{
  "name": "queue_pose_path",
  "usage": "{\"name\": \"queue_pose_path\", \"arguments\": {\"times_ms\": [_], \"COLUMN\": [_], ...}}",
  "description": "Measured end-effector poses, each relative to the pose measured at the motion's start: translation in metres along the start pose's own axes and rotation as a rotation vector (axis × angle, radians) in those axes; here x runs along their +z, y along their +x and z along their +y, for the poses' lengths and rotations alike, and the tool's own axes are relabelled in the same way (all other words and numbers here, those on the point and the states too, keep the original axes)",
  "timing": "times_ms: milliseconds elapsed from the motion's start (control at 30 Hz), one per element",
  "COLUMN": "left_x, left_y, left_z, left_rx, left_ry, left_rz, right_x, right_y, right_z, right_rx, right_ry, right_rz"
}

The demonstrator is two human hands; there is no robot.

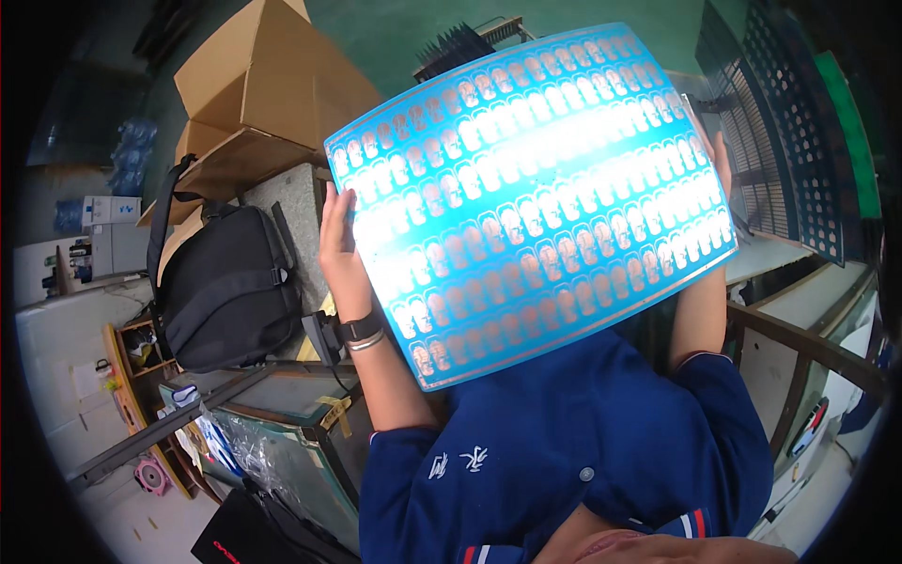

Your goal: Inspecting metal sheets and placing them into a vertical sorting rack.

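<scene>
A large blue sheet (564, 324) with rows of small rounded, shiny metallic outlines is held up in front of my chest, tilted with its right side higher. Strong light glares white across its middle. My left hand (340, 246), below which a dark wristband and a bracelet show, grips the left edge, its fingers partly behind the sheet. At the right edge my right hand (720, 162) grips the sheet too. Most of that hand is hidden behind it.
An open cardboard box (272, 85) stands at the far left, with a black backpack (230, 287) nearer. Racks with perforated dark panels (752, 113) rise at the far right. A dark bristled object (456, 49) lies beyond the sheet. Metal rails (808, 348) run beside my right arm.
</scene>
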State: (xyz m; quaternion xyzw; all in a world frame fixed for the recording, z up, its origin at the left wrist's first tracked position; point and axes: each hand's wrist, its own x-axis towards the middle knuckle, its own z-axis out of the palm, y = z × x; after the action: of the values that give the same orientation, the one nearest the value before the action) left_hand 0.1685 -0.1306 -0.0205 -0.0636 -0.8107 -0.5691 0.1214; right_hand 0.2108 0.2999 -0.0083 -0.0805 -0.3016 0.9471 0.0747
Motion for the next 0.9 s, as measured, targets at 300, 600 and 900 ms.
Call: {"name": "queue_pose_path", "arguments": {"times_ms": [300,600,900], "left_x": [-0.004,-0.005,-0.008], "left_y": [-0.02,-0.049,-0.049], "left_z": [-0.018,-0.025,-0.036], "left_rx": [-0.672,-0.624,-0.581], "left_ry": [-1.004,-0.896,-0.772], "left_rz": [-0.197,-0.149,-0.121], "right_x": [-0.02,-0.034,-0.018], "right_y": [0.001,0.013,0.011], "right_z": [-0.007,-0.006,0.0], "right_rx": [0.023,0.035,-0.016], "right_ry": [-0.383,-0.461,-0.537], "right_rz": [-0.009,-0.047,-0.031]}}
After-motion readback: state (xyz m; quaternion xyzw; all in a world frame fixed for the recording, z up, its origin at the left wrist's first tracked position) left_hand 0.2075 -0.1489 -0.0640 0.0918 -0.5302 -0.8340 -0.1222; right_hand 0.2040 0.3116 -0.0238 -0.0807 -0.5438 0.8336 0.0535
